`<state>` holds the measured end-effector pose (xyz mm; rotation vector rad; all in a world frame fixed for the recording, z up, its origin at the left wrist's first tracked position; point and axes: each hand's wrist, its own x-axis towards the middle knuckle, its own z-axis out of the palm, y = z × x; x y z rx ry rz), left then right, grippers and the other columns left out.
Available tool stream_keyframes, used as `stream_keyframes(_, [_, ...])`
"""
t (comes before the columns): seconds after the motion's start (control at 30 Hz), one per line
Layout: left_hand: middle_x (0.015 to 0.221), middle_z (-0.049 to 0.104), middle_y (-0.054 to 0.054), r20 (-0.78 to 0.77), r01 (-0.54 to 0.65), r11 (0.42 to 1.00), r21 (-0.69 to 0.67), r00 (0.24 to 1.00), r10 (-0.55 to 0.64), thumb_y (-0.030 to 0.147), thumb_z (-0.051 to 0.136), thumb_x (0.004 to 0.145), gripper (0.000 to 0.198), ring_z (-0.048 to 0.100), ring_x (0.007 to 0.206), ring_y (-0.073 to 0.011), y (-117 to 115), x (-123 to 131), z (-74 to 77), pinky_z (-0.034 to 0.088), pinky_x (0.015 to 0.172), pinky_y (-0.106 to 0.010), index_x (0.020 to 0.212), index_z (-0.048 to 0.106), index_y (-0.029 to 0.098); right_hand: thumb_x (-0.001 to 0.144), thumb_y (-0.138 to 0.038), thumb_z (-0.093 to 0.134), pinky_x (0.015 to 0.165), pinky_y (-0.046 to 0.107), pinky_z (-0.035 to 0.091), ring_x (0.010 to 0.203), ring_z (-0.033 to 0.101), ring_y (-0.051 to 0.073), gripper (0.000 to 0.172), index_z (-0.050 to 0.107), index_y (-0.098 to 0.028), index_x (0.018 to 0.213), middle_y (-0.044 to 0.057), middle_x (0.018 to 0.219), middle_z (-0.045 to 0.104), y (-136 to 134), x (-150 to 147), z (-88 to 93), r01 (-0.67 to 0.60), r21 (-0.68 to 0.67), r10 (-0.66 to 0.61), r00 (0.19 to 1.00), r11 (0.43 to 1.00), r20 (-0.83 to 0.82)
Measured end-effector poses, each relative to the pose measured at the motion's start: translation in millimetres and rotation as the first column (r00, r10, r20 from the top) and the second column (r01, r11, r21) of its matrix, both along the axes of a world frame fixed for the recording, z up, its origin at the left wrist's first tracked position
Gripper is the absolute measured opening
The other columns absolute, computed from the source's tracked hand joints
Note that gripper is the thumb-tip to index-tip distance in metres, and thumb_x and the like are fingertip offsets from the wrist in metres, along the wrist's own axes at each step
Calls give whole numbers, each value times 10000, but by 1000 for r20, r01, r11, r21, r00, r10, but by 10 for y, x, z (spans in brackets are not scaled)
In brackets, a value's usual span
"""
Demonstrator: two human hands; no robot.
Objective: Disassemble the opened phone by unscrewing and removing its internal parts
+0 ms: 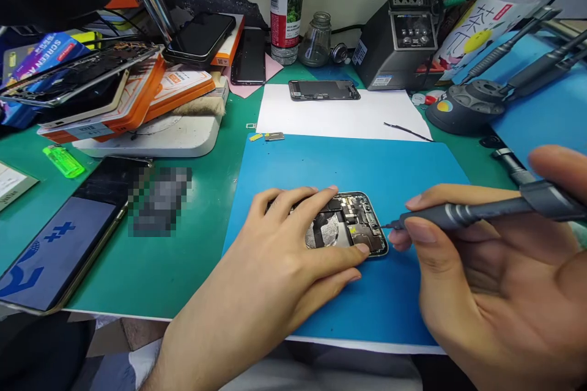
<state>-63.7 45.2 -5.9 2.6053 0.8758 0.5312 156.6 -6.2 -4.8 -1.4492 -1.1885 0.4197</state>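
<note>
An opened phone (362,220) with bare circuit parts lies on the blue mat (348,165). My left hand (293,250) rests over its left part, fingers along the top edge and thumb at the lower right edge, holding it against the mat. Between the thumb and fingers of my right hand (477,269) is a dark screwdriver (472,212), held nearly level. Its thin tip touches or nearly touches the phone's right edge. The left part of the phone is hidden under my left hand.
A screen part (324,90) lies on white paper (288,113) behind the mat. Small metal parts (274,136) sit at the mat's upper left corner. To the left are a large phone (68,232) and stacked boxes (147,98). A tool stand (468,107) occupies the right.
</note>
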Motion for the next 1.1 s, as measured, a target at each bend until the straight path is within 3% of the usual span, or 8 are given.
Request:
stream_keyframes(0.07, [1719, 534, -79, 2, 0, 1000, 2, 1000, 0, 437, 495, 1186, 369, 500, 1531, -319, 0, -3, -1, 422, 1161, -564, 1462, 741, 449, 838, -301, 903, 729, 490, 662, 881, 741, 291, 732, 630, -530, 1478, 33, 1158, 739, 34, -34, -12, 28, 68, -42, 977, 997, 208])
stream_keyframes(0.13, [1716, 538, -78, -1, -5, 1000, 1, 1000, 5, 437, 489, 1188, 375, 491, 1537, -316, 0, -2, -2, 415, 1168, -563, 1470, 736, 442, 886, -294, 858, 692, 477, 663, 849, 736, 279, 744, 593, -531, 1540, 39, 1169, 735, 57, -61, -9, -26, 70, 6, 961, 997, 276])
stream_keyframes(0.3, [1722, 529, -83, -7, -7, 1000, -6, 1000, 7, 439, 473, 1193, 383, 481, 1545, -315, -2, 3, -3, 411, 1165, -564, 1477, 730, 440, 904, -179, 819, 731, 414, 699, 953, 741, 254, 847, 538, -605, 1580, 14, 1257, 706, 82, -75, 22, -138, 57, 117, 952, 989, 283])
stream_keyframes(0.5, [1718, 536, -67, -4, -9, 1000, -10, 1000, 9, 440, 478, 1193, 384, 485, 1540, -308, -4, -6, 5, 407, 1165, -549, 1489, 723, 443, 862, -149, 858, 728, 386, 694, 904, 740, 226, 796, 622, -499, 1537, 23, 1210, 730, 106, -68, 28, -161, 52, 148, 968, 986, 203])
stream_keyframes(0.67, [1725, 528, -62, 5, -8, 1000, -7, 1000, 8, 438, 484, 1192, 378, 480, 1543, -304, 2, 7, 3, 399, 1170, -545, 1481, 728, 439, 950, -325, 812, 839, 454, 704, 1010, 770, 255, 690, 581, -446, 1588, 52, 1422, 724, 53, -52, 40, -68, 24, 55, 932, 997, 358])
stream_keyframes(0.8, [1724, 528, -60, 5, -14, 1000, -18, 1000, 14, 436, 492, 1191, 368, 483, 1538, -305, -5, 11, -5, 402, 1164, -545, 1467, 735, 451, 1037, -352, 683, 785, 428, 701, 937, 810, 241, 569, 597, -382, 1599, 76, 1253, 796, 70, -37, 39, -6, 82, -29, 908, 997, 418])
stream_keyframes(0.97, [1712, 544, -68, 1, -12, 1000, -8, 1000, 12, 442, 493, 1190, 369, 479, 1547, -309, -15, 1, 2, 406, 1160, -549, 1466, 738, 446, 956, -350, 823, 743, 370, 696, 878, 797, 212, 669, 613, -284, 1588, 110, 1293, 773, 121, -58, 17, 14, 91, -48, 918, 996, 394])
stream_keyframes(1.1, [1714, 543, -62, 7, -12, 1000, -7, 1000, 12, 436, 498, 1189, 368, 485, 1544, -307, -17, -5, 9, 406, 1161, -546, 1474, 731, 449, 1005, -276, 758, 753, 347, 699, 924, 796, 206, 675, 547, -337, 1643, 86, 1244, 762, 110, -67, -9, -26, 100, -12, 932, 995, 363])
